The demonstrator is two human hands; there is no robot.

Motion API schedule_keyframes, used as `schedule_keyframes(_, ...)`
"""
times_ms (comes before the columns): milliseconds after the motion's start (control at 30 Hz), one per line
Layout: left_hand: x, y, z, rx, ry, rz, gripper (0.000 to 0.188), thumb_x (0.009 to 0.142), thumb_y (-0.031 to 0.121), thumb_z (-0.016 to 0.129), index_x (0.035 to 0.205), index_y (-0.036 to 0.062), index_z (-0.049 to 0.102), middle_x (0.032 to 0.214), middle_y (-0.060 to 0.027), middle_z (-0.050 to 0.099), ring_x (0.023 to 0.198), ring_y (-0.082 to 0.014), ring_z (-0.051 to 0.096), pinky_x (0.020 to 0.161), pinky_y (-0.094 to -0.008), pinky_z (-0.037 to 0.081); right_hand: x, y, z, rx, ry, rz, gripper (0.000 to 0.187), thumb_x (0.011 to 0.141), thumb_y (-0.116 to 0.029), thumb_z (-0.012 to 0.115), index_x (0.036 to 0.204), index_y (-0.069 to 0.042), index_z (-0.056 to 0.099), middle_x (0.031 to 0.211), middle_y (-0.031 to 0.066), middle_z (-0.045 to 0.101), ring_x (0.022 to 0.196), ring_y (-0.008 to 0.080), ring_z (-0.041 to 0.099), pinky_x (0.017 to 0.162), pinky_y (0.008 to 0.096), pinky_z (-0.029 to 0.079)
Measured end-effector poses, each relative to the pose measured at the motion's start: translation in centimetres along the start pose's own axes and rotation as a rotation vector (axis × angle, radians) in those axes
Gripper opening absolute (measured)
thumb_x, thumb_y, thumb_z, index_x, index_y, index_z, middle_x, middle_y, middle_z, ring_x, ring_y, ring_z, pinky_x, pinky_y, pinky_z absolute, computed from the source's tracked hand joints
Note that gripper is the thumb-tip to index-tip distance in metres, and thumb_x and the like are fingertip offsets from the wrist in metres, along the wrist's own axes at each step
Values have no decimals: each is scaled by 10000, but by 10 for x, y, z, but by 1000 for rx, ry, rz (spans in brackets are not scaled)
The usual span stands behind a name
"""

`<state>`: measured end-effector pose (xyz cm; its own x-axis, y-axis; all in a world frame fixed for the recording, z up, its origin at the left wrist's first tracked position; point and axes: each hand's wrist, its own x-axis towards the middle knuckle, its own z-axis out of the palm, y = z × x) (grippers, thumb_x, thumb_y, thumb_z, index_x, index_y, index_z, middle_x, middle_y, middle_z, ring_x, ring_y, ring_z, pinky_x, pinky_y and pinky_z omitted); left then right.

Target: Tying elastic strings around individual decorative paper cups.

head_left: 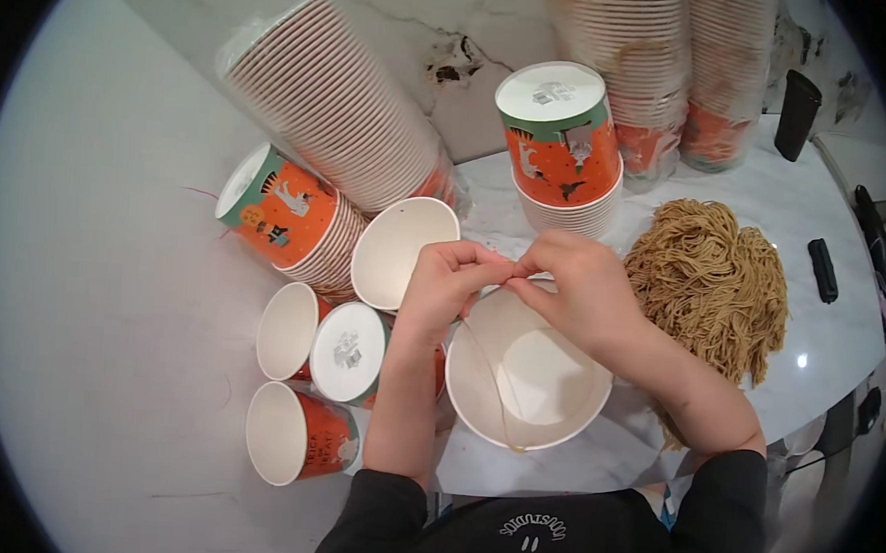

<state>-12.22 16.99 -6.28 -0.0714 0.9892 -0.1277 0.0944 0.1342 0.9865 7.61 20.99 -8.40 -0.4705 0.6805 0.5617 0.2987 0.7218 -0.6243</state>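
Over a paper tub (470, 376), left hand (445, 285) and right hand (581, 289) meet, each grip pinched on a tan yarn strand (499, 388). It trails across the tub's inside.

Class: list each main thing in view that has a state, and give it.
Left hand: pinched
Right hand: pinched, fingertips meeting the left's
Tan yarn strand: slack, trailing from left hand
Paper bucket beneath hands: mouth open, facing up
Tan yarn bundle: loose, heaped
Orange bucket stack behind hands: nested, inverted
Tall left bucket stack: nested, plastic-wrapped

Yarn bundle (708, 285): right of centre bucket (556, 378) | bucket stack (569, 173): behind it | loose buckets (276, 434): left
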Motion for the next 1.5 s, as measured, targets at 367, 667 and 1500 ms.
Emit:
schedule_keyframes(367, 7, -3, -7, -42, -127, -73, 107, 892, 103, 710, 931, 7, 735, 799, 1, 721, 594, -6, 534, 514, -182, 374, 6, 10, -7, 161, -89, 26, 132, 826, -89, 755, 886, -1, 677, 857, 125, 668, 831, 290, 696, 747, 377, 552)
schedule_keyframes(667, 5, -8, 4, -88, -47, 106, 79, 899, 82, 701, 956, 28, 709, 825, 43, 681, 667, 2, 554, 577, -166, 399, 9, 9, -5, 173, -146, -31, 133, 877, -46, 694, 962, 21, 615, 917, 148, 653, 833, 296, 676, 768, 383, 541)
schedule_keyframes(1500, 5, 2, -6, -145, -220, -103, 140, 932, 166, 672, 980, 54, 742, 850, 31, 713, 589, 12, 440, 528, -176, 327, 14, 0, -15, 387, -189, 108, 108, 968, -71, 635, 991, 24, 590, 914, 133, 687, 845, 238, 714, 742, 349, 571)
